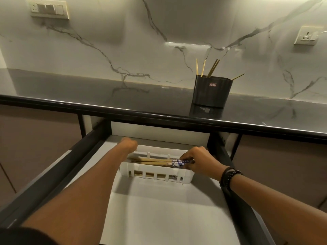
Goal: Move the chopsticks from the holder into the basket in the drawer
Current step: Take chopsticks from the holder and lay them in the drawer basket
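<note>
A white slotted basket (155,175) sits in the open drawer (159,209). Several wooden chopsticks (154,161) with blue-patterned ends lie lengthwise in it. My right hand (198,161) pinches their patterned ends at the basket's right end. My left hand (128,145) is at the basket's far left corner, fingers curled down over its rim. A black holder (212,91) stands on the dark countertop to the right, with several chopsticks (213,68) sticking up from it.
The drawer has dark side rails (58,167) and a pale liner. The black counter edge (159,115) overhangs the drawer's back. A marble wall with a switch panel (49,8) and a socket (307,35) lies behind.
</note>
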Demonstrator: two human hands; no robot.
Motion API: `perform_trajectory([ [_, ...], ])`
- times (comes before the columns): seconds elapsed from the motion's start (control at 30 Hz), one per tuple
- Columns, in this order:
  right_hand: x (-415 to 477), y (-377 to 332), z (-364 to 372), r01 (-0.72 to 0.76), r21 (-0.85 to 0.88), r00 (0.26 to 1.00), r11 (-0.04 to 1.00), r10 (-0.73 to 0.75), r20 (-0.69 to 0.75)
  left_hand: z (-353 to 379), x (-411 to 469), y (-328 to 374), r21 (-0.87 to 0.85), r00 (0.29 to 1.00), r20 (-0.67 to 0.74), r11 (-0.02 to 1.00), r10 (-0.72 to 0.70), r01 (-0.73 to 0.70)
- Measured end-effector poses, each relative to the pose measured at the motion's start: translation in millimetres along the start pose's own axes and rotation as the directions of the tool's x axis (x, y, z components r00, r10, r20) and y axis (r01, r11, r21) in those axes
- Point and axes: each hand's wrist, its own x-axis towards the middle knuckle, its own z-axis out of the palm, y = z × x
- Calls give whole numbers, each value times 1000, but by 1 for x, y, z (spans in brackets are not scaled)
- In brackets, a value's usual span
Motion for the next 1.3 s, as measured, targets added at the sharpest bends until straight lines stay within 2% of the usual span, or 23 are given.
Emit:
perform_trajectory([
  [0.13, 1, 1, -1, -3, 22, 998, 1000, 4, -70, 5, 9, -3, 46, 1000, 5, 999, 23, -23],
  [0.3, 1, 5, -6, -7, 91, 994, 996, 17, -110, 8, 15, -6, 6, 999, -11, 999, 37, -37],
  [0.43, 1, 6, -1, -7, 103, 999, 995, 11, -37, 13, 22, -8, 13, 995, -65, 997, 71, -71],
  [0.53, 2, 7, 3, -13, 65, 1000, 998, 15, -28, 16, 23, -7, 27, 971, -177, 987, 160, -158],
  [0.63, 2, 9, 2, -9, 68, 997, 998, 14, -71, 18, 20, -3, 113, 926, -245, 957, 287, -267],
  [0.73, 2, 10, -3, 3, 89, 986, 996, 12, -164, 21, 15, 4, 223, 814, -322, 874, 484, -432],
  [0.83, 3, 10, -10, 52, 119, 955, 992, -15, -295, 22, 4, 16, 305, 627, -426, 756, 652, -579],
  [0.93, 4, 7, -27, 148, 146, 893, 978, -68, -445, 22, -4, 31, 354, 463, -490, 654, 738, -668],
  [1.03, 10, 3, -54, 213, 163, 783, 963, -69, -618, 21, -7, 41, 384, 397, -499, 608, 770, -695],
  [1.17, 29, 5, -97, 199, 191, 651, 961, 17, -759, 22, -4, 42, 352, 431, -455, 601, 780, -717],
  [1.3, 54, 13, -138, 125, 267, 606, 956, 140, -783, 23, 5, 38, 369, 528, -348, 631, 775, -682],
])
